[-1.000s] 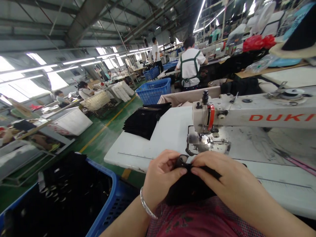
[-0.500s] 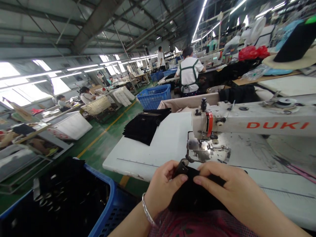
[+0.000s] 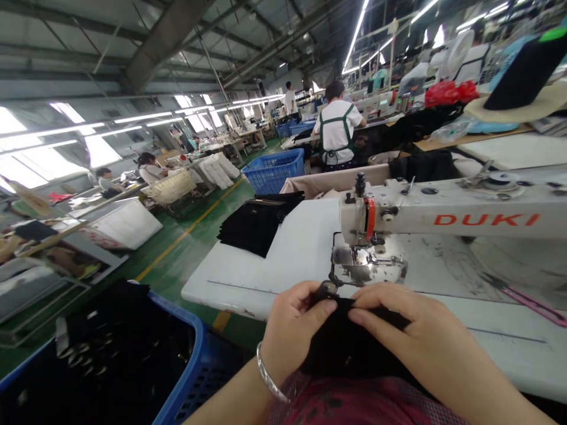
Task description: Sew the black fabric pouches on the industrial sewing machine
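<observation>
Left hand: grip closed, thumb and fingers pinching the upper edge of a black cloth piece, next to a small dark loop. Can't tell what the loop is made of. Right hand: grip also closed on the cloth, fingers lying across the top of it. Silver bracelet on left wrist.

Cloth is held between both hands over the front edge of the white surface, just in front of the sewing machine and not touching its presser foot. Machine arm reads DUKI.

Stack of black cloth lies on the surface, left of the machine. Blue basket sits beside the left hand, below the surface, filled with black pieces with pale rings. Further ahead: second blue basket on the floor, co-worker in white shirt and green apron, back turned.
</observation>
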`<state>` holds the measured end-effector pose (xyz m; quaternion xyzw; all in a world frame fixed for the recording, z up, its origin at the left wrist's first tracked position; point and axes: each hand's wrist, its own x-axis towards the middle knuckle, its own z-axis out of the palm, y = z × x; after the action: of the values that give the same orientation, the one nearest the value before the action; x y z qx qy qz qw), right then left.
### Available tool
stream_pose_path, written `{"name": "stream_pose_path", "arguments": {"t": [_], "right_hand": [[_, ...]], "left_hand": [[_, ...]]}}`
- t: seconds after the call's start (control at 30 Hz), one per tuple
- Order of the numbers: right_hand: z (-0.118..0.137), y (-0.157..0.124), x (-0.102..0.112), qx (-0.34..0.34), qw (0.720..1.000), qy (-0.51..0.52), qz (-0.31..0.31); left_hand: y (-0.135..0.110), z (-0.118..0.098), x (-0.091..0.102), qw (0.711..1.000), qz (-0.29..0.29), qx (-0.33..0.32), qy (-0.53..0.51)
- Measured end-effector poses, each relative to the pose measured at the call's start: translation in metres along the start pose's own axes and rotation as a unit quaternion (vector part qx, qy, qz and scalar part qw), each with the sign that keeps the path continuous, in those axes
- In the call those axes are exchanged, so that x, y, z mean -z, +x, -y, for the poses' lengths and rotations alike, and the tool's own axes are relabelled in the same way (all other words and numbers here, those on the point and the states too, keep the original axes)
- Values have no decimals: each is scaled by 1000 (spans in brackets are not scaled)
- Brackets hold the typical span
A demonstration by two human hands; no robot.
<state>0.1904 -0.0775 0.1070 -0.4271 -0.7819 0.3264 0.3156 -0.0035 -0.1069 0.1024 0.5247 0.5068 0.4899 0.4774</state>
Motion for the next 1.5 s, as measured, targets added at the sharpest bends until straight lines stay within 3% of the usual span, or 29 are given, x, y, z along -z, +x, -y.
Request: {"name": "stream_pose_path", "arguments": {"t": [0.13, 0.33, 0.6, 0.83, 1.23, 1.37, 1.5], "right_hand": [[4, -2, 2, -9, 1000, 0, -27], [3, -4, -2, -19, 998, -1, -54], [4, -3, -3, -38, 998, -2, -54], [2, -3, -4, -37, 998, 15, -42], [-4, 2, -6, -58, 998, 0, 0], [3, -1, -5, 41, 994, 65, 77], [3, -7, -17, 98, 969, 176, 144]], "left_hand": [[-1, 3, 1, 998, 3, 24, -63], [-3, 7, 2, 997, -3, 22, -76], [-3, 9, 1, 997, -19, 19, -70], [-1, 13, 3, 989, 20, 26, -141], [1, 4, 8, 999, -21, 3, 46], [9, -20, 25, 987, 54, -8, 152], [37, -47, 45, 934, 254, 3, 251]]}}
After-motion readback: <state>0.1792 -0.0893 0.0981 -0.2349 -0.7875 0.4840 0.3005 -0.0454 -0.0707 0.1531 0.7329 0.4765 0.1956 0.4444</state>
